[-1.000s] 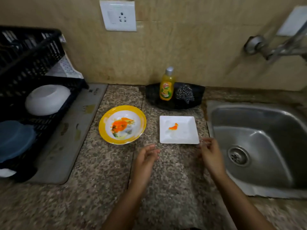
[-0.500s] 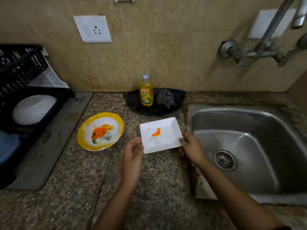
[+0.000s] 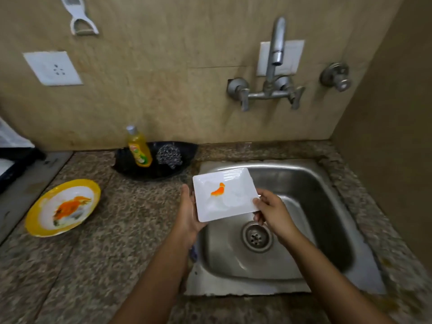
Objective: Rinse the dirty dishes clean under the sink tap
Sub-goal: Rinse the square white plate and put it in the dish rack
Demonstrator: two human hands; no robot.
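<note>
A white square plate point(image 3: 230, 199) with an orange smear hangs over the left edge of the steel sink point(image 3: 315, 183). My left hand point(image 3: 188, 211) holds its left edge from below, thumb on the rim. My right hand point(image 3: 272, 212) pinches its right corner. A round yellow-rimmed plate point(image 3: 63, 208) with orange food residue lies on the granite counter at the left. The tap point(image 3: 275, 50) sticks out of the wall above the sink, with no water running.
A black tray point(image 3: 184, 157) by the wall holds a yellow dish-soap bottle point(image 3: 138, 148) and a steel scrubber point(image 3: 168, 156). The drain point(image 3: 256, 236) sits mid-sink. A second valve point(image 3: 336, 77) is right of the tap. A wall socket point(image 3: 52, 69) and a hanging peeler point(image 3: 80, 17) are upper left.
Both hands took hold of the white square plate, lifted it off the counter and carried it right, over the sink's edge. The view swung right toward the tap.
</note>
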